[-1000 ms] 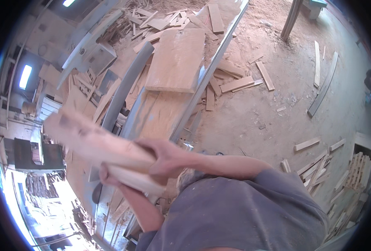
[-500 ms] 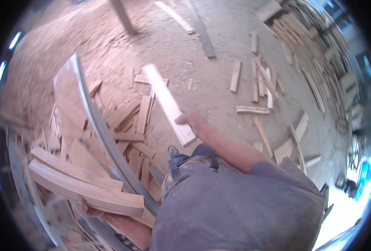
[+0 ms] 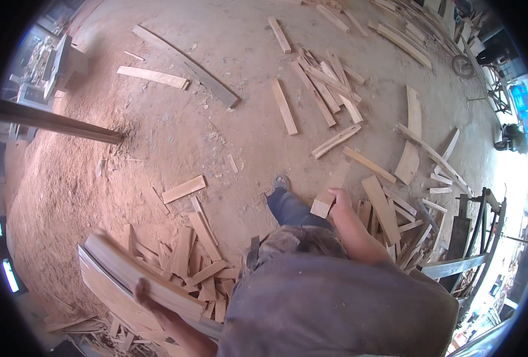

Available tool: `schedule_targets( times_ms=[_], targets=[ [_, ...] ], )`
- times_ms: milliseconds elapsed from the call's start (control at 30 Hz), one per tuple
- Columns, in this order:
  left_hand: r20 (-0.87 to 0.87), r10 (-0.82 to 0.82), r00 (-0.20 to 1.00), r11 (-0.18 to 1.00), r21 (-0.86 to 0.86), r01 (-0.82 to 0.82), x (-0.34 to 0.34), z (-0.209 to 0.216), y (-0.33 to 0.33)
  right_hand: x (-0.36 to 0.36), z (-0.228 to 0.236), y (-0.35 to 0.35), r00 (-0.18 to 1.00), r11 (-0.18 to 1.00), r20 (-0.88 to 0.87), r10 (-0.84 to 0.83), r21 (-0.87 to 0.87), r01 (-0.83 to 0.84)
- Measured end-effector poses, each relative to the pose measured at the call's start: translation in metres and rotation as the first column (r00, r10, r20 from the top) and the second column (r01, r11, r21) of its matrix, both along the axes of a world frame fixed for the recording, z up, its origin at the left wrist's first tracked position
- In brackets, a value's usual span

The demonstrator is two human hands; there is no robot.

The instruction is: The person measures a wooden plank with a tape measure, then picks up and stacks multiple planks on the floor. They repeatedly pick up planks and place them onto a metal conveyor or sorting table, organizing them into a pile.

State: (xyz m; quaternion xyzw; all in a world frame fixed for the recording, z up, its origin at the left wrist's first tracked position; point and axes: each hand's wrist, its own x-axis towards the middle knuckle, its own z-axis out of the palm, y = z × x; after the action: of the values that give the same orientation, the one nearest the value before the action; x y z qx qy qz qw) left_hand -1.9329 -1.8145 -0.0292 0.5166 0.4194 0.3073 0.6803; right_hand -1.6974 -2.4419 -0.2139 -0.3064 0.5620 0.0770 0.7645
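On the left, a thick curved wooden board (image 3: 174, 296) lies along a metal-edged worktop (image 3: 88, 268). My left hand (image 3: 149, 299) grips its near side, though the fingers are partly blurred and the far side of the hold is hidden. Whether a second board lies with it I cannot tell. In front of my right thigh, my right hand (image 3: 337, 200) is closed around the lower end of a short flat wooden board (image 3: 331, 185), which points away from me.
A heap of offcuts (image 3: 201, 271) lies on the floor beside the worktop. More loose boards (image 3: 329, 86) are scattered ahead and right. A post (image 3: 61, 123) stands at the left, near sawdust (image 3: 67, 202). A metal frame (image 3: 460, 262) is at the right.
The view has swung to the right. My right hand has lowered its board toward my right thigh. The curved wood by my left hand now sits closer along the worktop edge.
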Motion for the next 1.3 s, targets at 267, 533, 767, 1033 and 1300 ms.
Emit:
schedule_targets(
  times_ms=[267,533,767,1033,1300],
  targets=[
    [-0.549,-0.209,0.809,0.977,-0.072,0.203,0.212,-0.026,-0.070,0.161,0.019,-0.025,0.993,0.996,-0.077,0.086,0.010,-0.086],
    [-0.704,-0.396,0.590,0.909,-0.389,0.147,0.337,-0.178,-0.014,0.354,0.015,-0.031,0.998,0.998,-0.057,0.017,-0.055,-0.020],
    [-0.600,-0.776,0.196,0.569,-0.532,0.627,0.629,-0.203,0.090,0.431,-0.015,-0.049,0.988,0.984,-0.022,-0.152,-0.097,0.149],
    [-0.775,-0.632,-0.003,0.178,-0.149,0.973,1.056,-0.144,0.097,0.536,0.008,-0.016,0.933,0.960,-0.265,-0.244,-0.199,0.195],
    [-0.718,-0.674,0.173,0.402,-0.161,0.901,1.310,-0.102,-0.022,0.638,0.000,0.050,0.871,0.978,-0.481,-0.101,-0.207,0.000]
  ],
)
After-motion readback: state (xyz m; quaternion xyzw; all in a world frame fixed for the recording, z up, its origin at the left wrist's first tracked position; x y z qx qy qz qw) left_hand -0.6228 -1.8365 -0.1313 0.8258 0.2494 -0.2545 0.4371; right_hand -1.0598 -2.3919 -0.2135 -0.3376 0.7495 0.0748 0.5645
